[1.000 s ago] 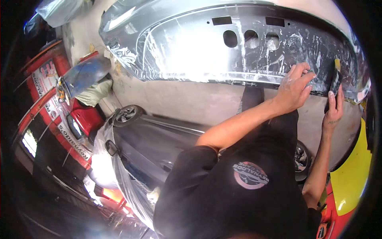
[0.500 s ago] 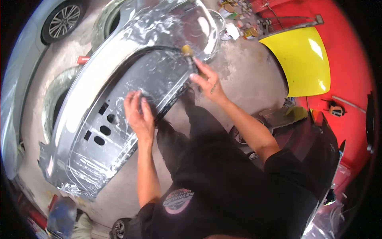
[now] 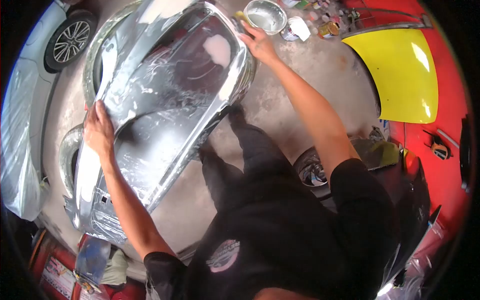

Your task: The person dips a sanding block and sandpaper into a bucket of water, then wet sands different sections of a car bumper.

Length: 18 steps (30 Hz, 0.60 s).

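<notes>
A large grey car body panel (image 3: 167, 100) with glossy white patches lies at a slant across the left half of the view. Its surface shines as if wet or wrapped in film. On the panel's left edge rests my left hand (image 3: 100, 131), fingers stretched forward and thumb apart. At the panel's far right corner, my right hand (image 3: 261, 46) grips a small yellow-and-dark block (image 3: 240, 19). The fingers cover part of this block, and its exact kind does not show. I cannot tell whether the block touches the panel.
A metal bowl (image 3: 266, 16) and a white container (image 3: 295, 30) stand on the floor beyond my right hand. Tyres (image 3: 67, 155) lie beside the panel. At right is a yellow panel (image 3: 397, 75); at upper left, a car wheel (image 3: 70, 42).
My left hand has moved left from the panel's middle to its outer edge. My right hand has reached farther forward with the block. The view has shifted, and the panel appears lower and farther left.
</notes>
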Available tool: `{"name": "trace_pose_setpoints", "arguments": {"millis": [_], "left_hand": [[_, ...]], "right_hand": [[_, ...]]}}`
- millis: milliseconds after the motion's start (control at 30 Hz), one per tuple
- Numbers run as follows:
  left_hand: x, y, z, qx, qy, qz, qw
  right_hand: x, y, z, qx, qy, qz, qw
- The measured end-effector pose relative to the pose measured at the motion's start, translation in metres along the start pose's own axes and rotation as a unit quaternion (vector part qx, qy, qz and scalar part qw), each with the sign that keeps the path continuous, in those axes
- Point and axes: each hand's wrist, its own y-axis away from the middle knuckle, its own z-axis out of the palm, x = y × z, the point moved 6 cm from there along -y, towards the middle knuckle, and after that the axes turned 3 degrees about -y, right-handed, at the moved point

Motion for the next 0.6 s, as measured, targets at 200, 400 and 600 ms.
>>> {"name": "trace_pose_setpoints", "arguments": {"millis": [200,400,600], "left_hand": [[0.014,-0.002,-0.012,-0.065,0.090,-0.053,0.992],[0.005,0.001,0.000,-0.044,0.109,-0.070,0.991],[0.009,-0.002,-0.003,-0.042,0.131,-0.049,0.989]], "right_hand": [[0.004,0.073,0.002,0.022,0.017,-0.053,0.998],[0.026,-0.058,0.030,-0.017,-0.056,-0.007,0.998],[0.004,0.042,0.008,0.041,-0.004,-0.053,0.998]]}}
